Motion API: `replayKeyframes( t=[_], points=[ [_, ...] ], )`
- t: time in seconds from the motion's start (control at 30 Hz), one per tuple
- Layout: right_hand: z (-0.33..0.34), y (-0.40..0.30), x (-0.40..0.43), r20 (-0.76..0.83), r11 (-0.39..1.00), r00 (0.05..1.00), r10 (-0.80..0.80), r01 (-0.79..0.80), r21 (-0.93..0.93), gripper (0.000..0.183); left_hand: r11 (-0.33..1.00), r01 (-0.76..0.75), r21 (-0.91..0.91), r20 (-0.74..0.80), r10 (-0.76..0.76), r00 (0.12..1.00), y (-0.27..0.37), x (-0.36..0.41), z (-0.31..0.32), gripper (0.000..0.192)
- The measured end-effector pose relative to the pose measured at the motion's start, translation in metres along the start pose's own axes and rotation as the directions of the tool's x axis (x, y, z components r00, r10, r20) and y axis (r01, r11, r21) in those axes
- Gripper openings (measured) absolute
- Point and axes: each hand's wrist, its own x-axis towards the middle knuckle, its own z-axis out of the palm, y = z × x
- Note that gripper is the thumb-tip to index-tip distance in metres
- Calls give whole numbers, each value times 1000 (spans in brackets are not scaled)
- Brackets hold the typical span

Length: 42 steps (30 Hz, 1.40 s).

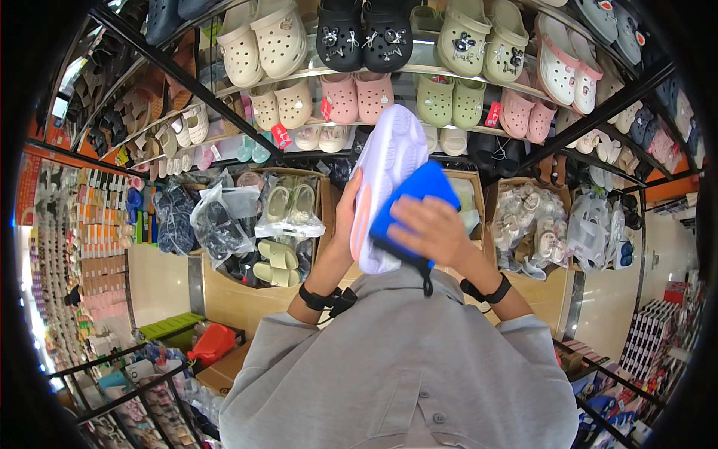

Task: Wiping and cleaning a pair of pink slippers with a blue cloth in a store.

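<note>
My left hand (344, 216) grips one side of a pale lavender-white shoe (390, 140), held up in front of my body with its ridged sole showing. A peach-orange patch marks the shoe's side near my fingers. In my right hand (432, 227) is a blue cleaning pad or cloth (420, 191) with a dark edge and a hanging black loop. The pad lies over the lower part of the sole and hides it. My right fingers are blurred, spread across the pad. Both wrists wear black straps.
Shelves ahead carry black clogs (363, 36), pink clogs (357, 96) and green clogs (450, 100). Below stand a cardboard box (325, 207) of bagged slippers and more bagged shoes (530, 219). Black metal bars (190, 78) cross the shelves. Behind-left are a green crate (171, 326) and red bag (213, 341).
</note>
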Motion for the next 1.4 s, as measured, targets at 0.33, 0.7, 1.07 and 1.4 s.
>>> replayKeyframes(
  t=[0.33,0.7,1.07,1.4],
  points=[
    [-7,-6,19,10,921,953,304,-297,252,53,999,13,-49,28,-11,1000,-1,5,-2,64],
    [-8,9,20,18,880,899,438,-433,198,56,988,-131,77,-60,136,989,-2,2,-13,59],
    [-8,-18,17,57,977,996,-66,53,208,47,998,-26,-50,-2,26,1000,4,5,-17,69],
    [-5,-13,21,-2,980,995,97,-95,173,47,995,-35,-95,-39,31,999,-6,7,-14,64]
  ],
)
